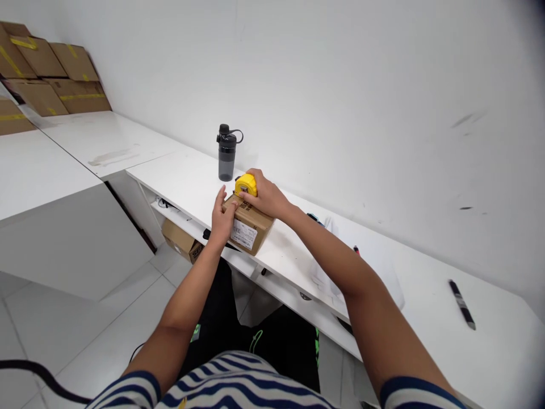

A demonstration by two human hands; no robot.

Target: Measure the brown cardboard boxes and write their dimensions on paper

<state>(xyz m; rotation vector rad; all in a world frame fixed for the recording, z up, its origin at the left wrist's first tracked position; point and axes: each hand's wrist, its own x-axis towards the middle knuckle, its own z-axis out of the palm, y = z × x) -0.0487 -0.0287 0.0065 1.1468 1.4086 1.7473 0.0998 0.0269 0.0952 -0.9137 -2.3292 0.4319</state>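
A yellow tape measure (pixel 246 184) is in my right hand (pixel 268 196), its fingers wrapped round the case. It is held at the far left top edge of a small brown cardboard box (pixel 258 218) with a white printed label (pixel 244 234) on its near side. My left hand (pixel 222 220) grips the box at its left end, thumb on the top and fingers along the side. Whether any blade is pulled out of the tape measure, I cannot make out. The box rests near the front edge of the white desk (pixel 289 250).
A dark shaker bottle (pixel 226 156) stands just behind the box by the wall. A black marker pen (pixel 462 304) lies far right. Clear plastic bags (pixel 383 272) lie beyond my right forearm. Another carton (pixel 181 238) sits below the desk. Taped cartons (pixel 79 95) are stacked far left.
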